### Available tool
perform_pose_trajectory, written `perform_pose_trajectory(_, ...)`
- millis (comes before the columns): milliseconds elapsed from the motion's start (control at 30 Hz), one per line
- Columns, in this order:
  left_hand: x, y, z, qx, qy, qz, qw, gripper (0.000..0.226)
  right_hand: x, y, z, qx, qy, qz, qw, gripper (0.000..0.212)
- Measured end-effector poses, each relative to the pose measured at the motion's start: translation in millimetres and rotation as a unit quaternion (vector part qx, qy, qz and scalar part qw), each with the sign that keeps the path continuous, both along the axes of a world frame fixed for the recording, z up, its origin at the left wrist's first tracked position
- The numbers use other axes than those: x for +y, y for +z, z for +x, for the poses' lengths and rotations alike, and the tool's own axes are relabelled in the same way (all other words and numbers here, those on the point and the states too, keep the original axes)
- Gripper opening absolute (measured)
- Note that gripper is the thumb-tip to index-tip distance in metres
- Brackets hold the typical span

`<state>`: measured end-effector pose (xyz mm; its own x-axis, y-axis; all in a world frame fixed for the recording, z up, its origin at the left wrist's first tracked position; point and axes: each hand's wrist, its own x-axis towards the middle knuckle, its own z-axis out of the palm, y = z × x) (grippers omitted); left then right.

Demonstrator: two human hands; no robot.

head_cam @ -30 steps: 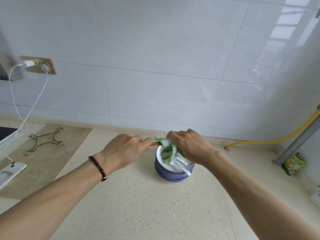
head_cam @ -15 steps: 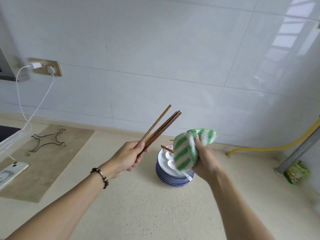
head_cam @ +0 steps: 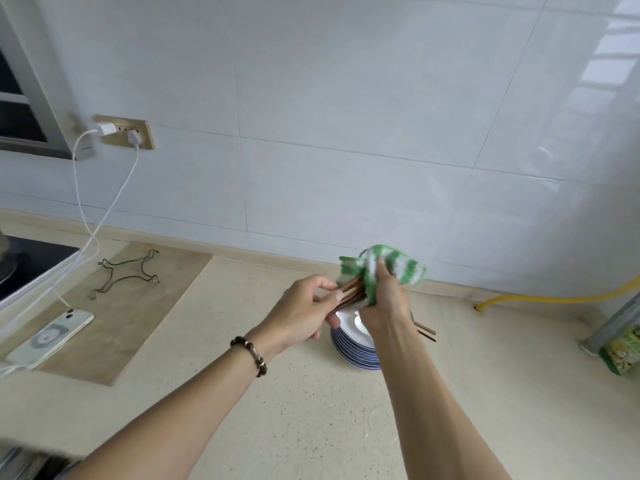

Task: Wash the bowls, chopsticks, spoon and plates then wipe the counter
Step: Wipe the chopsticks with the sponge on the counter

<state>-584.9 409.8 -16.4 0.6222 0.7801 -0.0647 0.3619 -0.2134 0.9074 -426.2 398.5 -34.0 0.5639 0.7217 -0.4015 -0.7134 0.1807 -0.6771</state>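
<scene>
here chopsticks [head_cam: 349,296] slant up-right from left hand [head_cam: 304,315] into cloth [head_cam: 381,268].

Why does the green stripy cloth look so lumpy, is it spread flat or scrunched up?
Scrunched up. The right hand grips the green striped cloth bunched around the chopsticks, which the left hand holds.

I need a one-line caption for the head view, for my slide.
Left hand holds chopsticks while right hand wraps a green-striped cloth around them, above stacked plates.

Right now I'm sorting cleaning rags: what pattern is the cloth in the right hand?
Green and white stripes on the cloth, seen in the head view.
</scene>
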Motion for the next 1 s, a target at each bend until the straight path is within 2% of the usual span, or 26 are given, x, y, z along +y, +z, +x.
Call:
perform_pose_trajectory(100,6.1,-4.6,2.4,0.009,0.046,0.080,0.996,0.021,2.2,-7.0,-24.4,-0.016,0.027,-0.013,0.999,0.037)
perform_pose_trajectory(233,-2.2,-14.6,-6.0,0.029,0.021,0.118,0.992,0.035,15.2,5.8,1.2,0.011,-0.072,-0.012,0.997,0.037)
perform_pose_trajectory(333,-3.3,-12.9,-5.6,0.050,0.017,0.154,0.987,0.036,17.9,10.0,12.1,0.006,-0.131,-0.071,0.989,0.038)
perform_pose_trajectory(500,5.4,-9.1,4.5,0.053,0.039,0.150,0.987,0.034,19.6,5.5,-23.5,-0.040,-0.132,-0.044,0.989,0.022)
perform_pose_trajectory(567,2.8,-7.6,-5.8,0.057,0.011,0.150,0.987,0.034,20.5,8.3,-0.5,-0.029,-0.136,-0.040,0.989,0.023)
perform_pose_trajectory(667,1.3,-8.7,-17.1,0.065,0.002,0.161,0.985,0.030,19.6,7.1,21.4,-0.031,-0.190,-0.102,0.976,0.032)
perform_pose_trajectory(800,2.5,-11.3,3.5,0.042,0.049,0.152,0.986,0.028,19.4,3.4,-26.1,-0.073,-0.099,-0.107,0.987,0.034)
perform_pose_trajectory(867,3.6,-10.6,1.7,0.038,0.048,0.150,0.987,0.033,16.5,6.5,-27.4,-0.070,-0.081,-0.082,0.991,0.030)
perform_pose_trajectory(933,3.6,-8.3,-6.1,0.045,0.019,0.150,0.987,0.035,19.1,13.1,-4.5,-0.036,-0.116,-0.051,0.991,0.025)
perform_pose_trajectory(1000,3.0,-5.8,-9.4,0.040,0.011,0.159,0.986,0.033,18.8,23.2,12.6,-0.037,-0.153,-0.069,0.985,0.027)
